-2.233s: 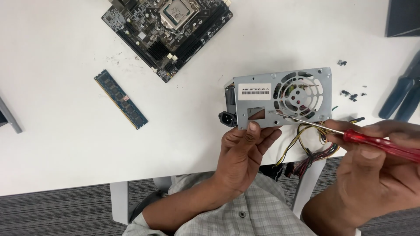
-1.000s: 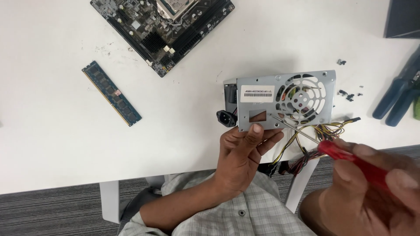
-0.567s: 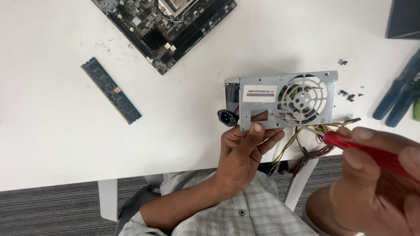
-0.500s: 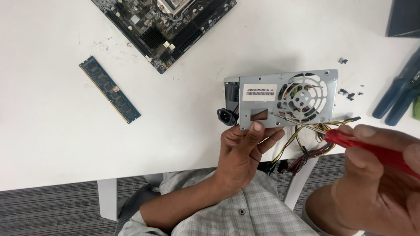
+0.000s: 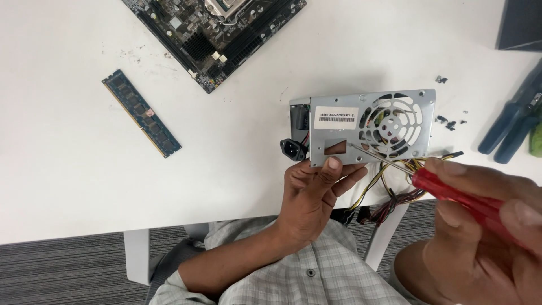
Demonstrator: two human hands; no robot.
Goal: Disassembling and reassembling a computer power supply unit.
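Since half a second ago not much has moved: the red-handled screwdriver (image 5: 468,200) has slid its tip a touch further left across the metal face, and the view has drifted slightly. Right hand (image 5: 485,226) is wrapped closed around the red handle, fingers curled over it, thumb on top. Its long axis runs from lower right up to upper left, thin steel shaft pointing left with the tip sitting near the rectangular cutout in the grey metal power supply box (image 5: 372,127). That box stands at the near edge of the white table (image 5: 113,186), long side running left-right, round fan grille facing up toward the camera, black power socket hanging at its left end. Left hand (image 5: 316,195) props it from below, fingertips pressed on the lower edge, loosely spread rather than clamped. Yellow, red and black wires (image 5: 395,192) spill off the table between the two hands.

Further off: a blue memory stick (image 5: 141,113) lying diagonally, a dark motherboard (image 5: 214,28) at the top, blue-handled pliers (image 5: 514,124) and a few loose screws (image 5: 449,121) on the right.
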